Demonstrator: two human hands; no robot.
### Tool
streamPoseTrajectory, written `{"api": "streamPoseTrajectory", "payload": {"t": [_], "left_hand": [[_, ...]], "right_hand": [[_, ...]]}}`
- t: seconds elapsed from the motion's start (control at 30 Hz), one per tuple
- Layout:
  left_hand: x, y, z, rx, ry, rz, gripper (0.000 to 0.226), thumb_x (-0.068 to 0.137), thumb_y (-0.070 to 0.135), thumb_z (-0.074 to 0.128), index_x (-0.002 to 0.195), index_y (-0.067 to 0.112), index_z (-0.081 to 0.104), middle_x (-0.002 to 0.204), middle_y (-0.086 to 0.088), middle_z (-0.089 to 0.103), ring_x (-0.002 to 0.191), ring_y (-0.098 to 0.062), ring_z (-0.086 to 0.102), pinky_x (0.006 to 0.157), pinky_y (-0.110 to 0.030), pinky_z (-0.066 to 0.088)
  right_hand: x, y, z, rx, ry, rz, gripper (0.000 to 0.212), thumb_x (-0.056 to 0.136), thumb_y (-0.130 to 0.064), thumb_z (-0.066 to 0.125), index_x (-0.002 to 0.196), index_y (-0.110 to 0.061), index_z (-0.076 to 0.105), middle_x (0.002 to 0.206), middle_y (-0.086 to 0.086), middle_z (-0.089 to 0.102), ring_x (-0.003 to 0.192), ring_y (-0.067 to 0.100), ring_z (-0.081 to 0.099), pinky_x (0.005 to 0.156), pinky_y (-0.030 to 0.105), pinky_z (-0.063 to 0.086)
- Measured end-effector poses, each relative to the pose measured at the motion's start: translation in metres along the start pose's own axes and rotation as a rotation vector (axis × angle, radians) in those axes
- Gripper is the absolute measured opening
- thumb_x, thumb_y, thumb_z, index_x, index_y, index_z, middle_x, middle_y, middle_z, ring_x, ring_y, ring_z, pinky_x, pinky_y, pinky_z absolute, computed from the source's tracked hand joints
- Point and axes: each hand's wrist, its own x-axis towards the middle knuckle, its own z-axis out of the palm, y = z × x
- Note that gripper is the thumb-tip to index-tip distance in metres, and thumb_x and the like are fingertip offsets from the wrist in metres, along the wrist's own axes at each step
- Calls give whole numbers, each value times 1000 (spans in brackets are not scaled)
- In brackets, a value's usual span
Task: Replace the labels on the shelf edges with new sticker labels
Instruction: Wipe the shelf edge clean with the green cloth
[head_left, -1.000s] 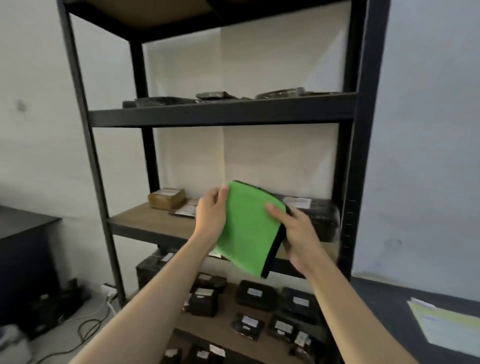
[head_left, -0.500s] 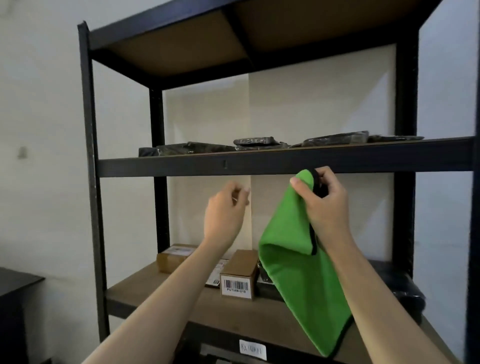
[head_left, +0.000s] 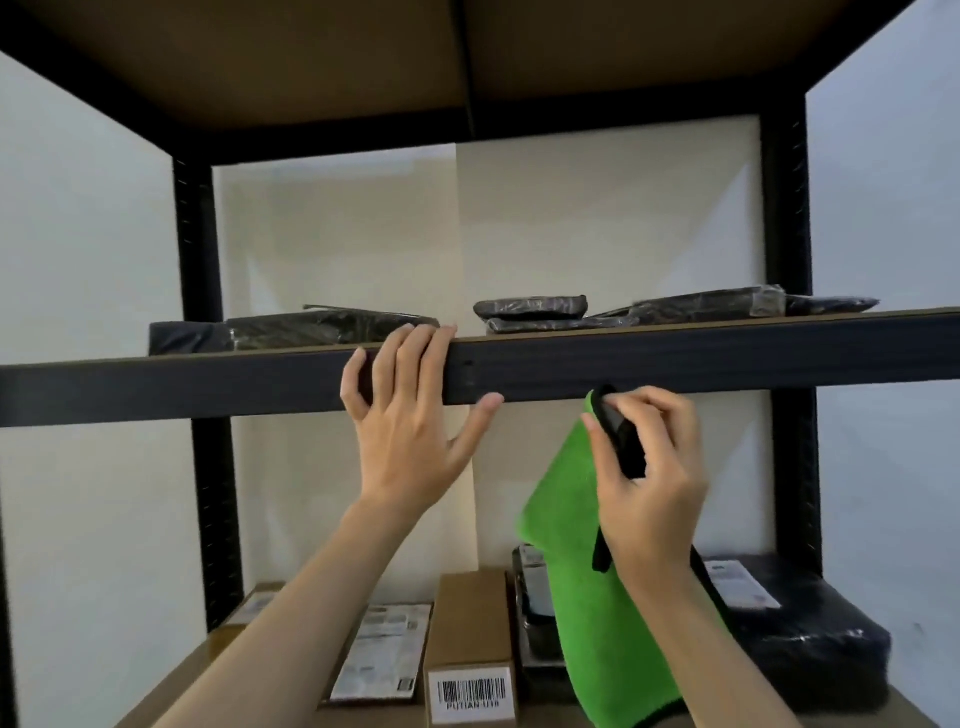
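Our left hand (head_left: 410, 415) lies flat on the front of the dark shelf edge (head_left: 675, 358). Its fingers are straight and spread. The tips reach the top of the edge, and the thumb sits at the bottom of it. This hand holds nothing.

Our right hand (head_left: 649, 467) is a bit to the right and lower, just under the shelf edge. It grips a green cloth (head_left: 587, 597) with a black rim, and its fingers curl round the bunched top. The top of the cloth reaches the bottom of the shelf edge, but we cannot tell if it touches. The rest hangs down.

Behind the edge lie flat black packs (head_left: 535, 312) in shiny wrap. One is by our left fingertips, some are stacked in the middle, and more are on the right.

The lower shelf (head_left: 171, 691) holds a brown box (head_left: 470, 654) with a barcode. A flat box (head_left: 382, 654) with a white label is just left of it. A big black pack (head_left: 810, 639) is on the right, behind the cloth.

A pale wall (head_left: 571, 234) is at the back.
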Motion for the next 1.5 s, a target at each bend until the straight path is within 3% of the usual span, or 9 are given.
{"api": "streamPoseTrajectory", "payload": {"t": [0.23,0.37,0.6,0.87,1.03,1.13,1.27,1.37,1.5], "left_hand": [[0,-4,14,-19,170,50,71,86,69,44,127,11,55,124,-7,58,122,-20,43,101,-40,24],[1,-2,9,-37,141,31,72,85,69,47,126,11,56,125,-7,58,122,-20,42,101,-39,23],[1,-6,7,-56,134,46,73,84,69,50,127,10,56,126,-9,58,123,-21,41,100,-40,23],[2,-4,11,-2,157,49,72,84,68,50,125,10,56,123,-9,59,120,-22,43,95,-41,25],[2,-4,10,-16,140,42,72,85,67,49,126,9,56,124,-9,59,121,-23,42,94,-42,25],[2,-3,7,-31,117,35,72,85,67,49,126,8,56,125,-10,58,121,-23,40,95,-41,24],[2,-2,5,-36,79,27,72,86,67,47,128,9,54,126,-11,57,123,-23,38,96,-41,22],[1,-3,7,-18,70,18,72,86,67,47,128,9,53,127,-11,56,123,-24,37,97,-41,23],[2,-1,5,-41,46,24,73,87,66,46,130,7,52,129,-12,55,125,-24,36,97,-42,22]], "right_hand": [[-12,-13,9,-84,44,-58,26,79,7,68,105,4,65,103,21,54,96,5,49,90,14,44],[-10,-26,19,-113,-23,-75,31,82,0,68,113,-2,63,103,19,55,87,15,55,82,21,50],[-5,-24,15,-170,-91,-84,31,87,-2,60,118,-4,62,82,9,53,68,11,50,61,24,49],[5,-32,34,-158,-68,-103,24,88,-2,60,111,1,64,80,12,56,63,22,57,55,34,54],[6,-26,34,-137,-88,-164,23,86,2,61,108,1,65,78,13,57,62,23,57,55,34,54],[6,-17,23,-163,-166,-228,21,89,1,55,106,0,67,80,13,58,63,22,57,58,29,53],[6,2,-9,-175,-270,-235,19,85,4,60,103,3,66,84,13,60,68,14,55,69,12,45],[11,7,-26,-138,-129,-110,20,86,-5,63,104,4,65,81,12,57,70,6,49,71,4,42],[25,-12,-3,-126,-59,-100,25,88,-14,64,105,4,64,82,7,55,73,3,47,70,0,36]]}}
